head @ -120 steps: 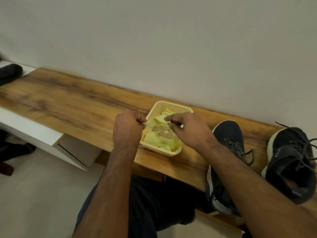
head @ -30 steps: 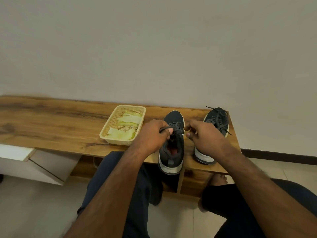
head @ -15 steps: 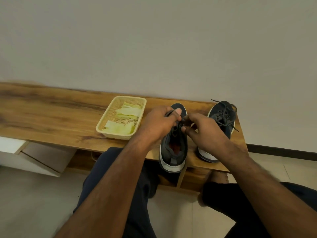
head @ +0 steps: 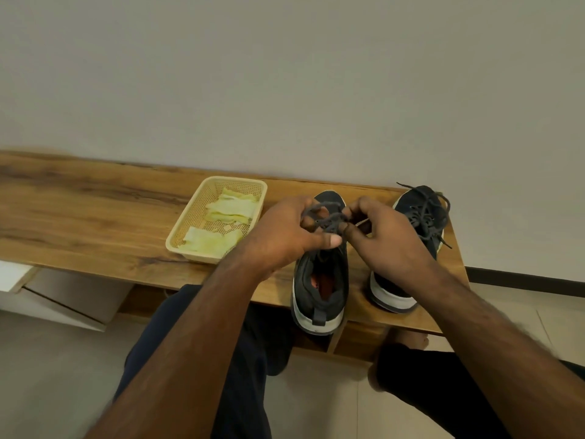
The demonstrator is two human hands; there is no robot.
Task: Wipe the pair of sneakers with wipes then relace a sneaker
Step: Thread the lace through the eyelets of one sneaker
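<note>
Two dark sneakers with white soles stand on the wooden bench (head: 79, 217), toes toward the wall. The left sneaker (head: 321, 286) has its heel at the bench's front edge. My left hand (head: 285, 236) and my right hand (head: 383, 239) meet over its tongue. Both pinch the dark lace (head: 327, 218), which loops between my fingers. The right sneaker (head: 421, 213) is laced, its lace ends lying loose, and my right wrist hides part of it.
A cream plastic basket (head: 193, 213) with crumpled yellow-green wipes (head: 229, 209) stands left of the sneakers. The wall runs close behind the bench. A white drawer unit (head: 63, 299) sits low at the left. My knees are below the bench edge.
Four seconds ago both hands were at the basket handling a wipe. They have since moved to the left sneaker and now hold its lace higher, looped between the fingers.
</note>
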